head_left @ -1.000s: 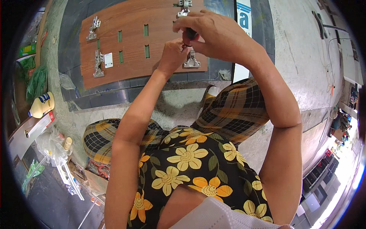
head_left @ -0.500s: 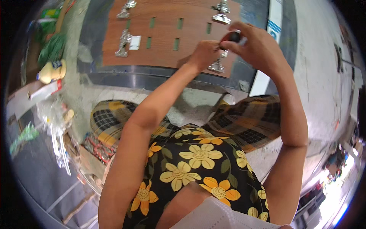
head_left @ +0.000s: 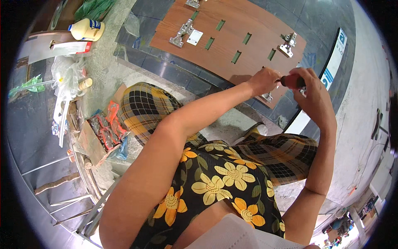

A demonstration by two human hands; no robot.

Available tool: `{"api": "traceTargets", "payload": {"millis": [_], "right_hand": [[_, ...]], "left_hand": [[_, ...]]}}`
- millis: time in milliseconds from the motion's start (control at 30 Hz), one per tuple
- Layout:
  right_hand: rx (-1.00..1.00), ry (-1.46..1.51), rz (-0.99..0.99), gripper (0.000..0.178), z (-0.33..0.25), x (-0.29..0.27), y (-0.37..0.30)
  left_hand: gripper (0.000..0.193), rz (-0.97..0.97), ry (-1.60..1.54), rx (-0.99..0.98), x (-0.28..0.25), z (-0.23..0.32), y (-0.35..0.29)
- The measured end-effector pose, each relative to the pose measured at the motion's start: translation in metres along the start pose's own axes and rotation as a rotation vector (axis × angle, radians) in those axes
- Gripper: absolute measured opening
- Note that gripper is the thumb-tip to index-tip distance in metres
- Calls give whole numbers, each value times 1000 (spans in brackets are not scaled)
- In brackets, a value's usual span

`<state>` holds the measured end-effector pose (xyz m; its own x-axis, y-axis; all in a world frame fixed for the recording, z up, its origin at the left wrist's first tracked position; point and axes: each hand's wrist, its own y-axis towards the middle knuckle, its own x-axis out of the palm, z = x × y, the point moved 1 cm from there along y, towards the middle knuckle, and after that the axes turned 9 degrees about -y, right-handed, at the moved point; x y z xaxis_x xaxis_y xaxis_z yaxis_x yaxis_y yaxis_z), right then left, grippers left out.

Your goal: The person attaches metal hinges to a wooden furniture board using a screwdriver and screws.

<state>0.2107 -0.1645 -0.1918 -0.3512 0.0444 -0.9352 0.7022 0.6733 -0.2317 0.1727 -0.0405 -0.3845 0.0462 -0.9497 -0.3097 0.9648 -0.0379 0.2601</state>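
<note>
While our right hand (head_left: 313, 88) grips a red-and-black tool (head_left: 292, 81), our left hand (head_left: 263, 81) bunches at its tip; its hold, we cannot tell. Below, the near-right hinge (head_left: 267, 97) seems unfinished. Three other hinges (head_left: 287, 46) sit on the brown panel (head_left: 228, 47), laid over dark tiles (head_left: 166, 68); their fastening stays unclear.

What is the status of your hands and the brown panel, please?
Right hand gripping red-and-black tool. Left hand at tool's tip, grip unclear. Brown panel on dark surface. Hands partly hiding nearest hinge.
</note>
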Motion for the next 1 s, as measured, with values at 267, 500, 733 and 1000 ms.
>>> {"api": "traceTargets", "payload": {"millis": [267,500,733,1000], "right_hand": [[-4,187,53,31,13,13,15],[-129,227,169,36,12,22,18],[-66,159,359,28,28,1,13],[81,-75,374,26,52,-5,6]], "left_hand": [[17,-61,51,-100,-1,-3,4],[21,-70,93,-21,-4,-14,11],[26,-166,31,-131,-22,31,32],[37,-217,-175,-254,-29,28,35]]}}
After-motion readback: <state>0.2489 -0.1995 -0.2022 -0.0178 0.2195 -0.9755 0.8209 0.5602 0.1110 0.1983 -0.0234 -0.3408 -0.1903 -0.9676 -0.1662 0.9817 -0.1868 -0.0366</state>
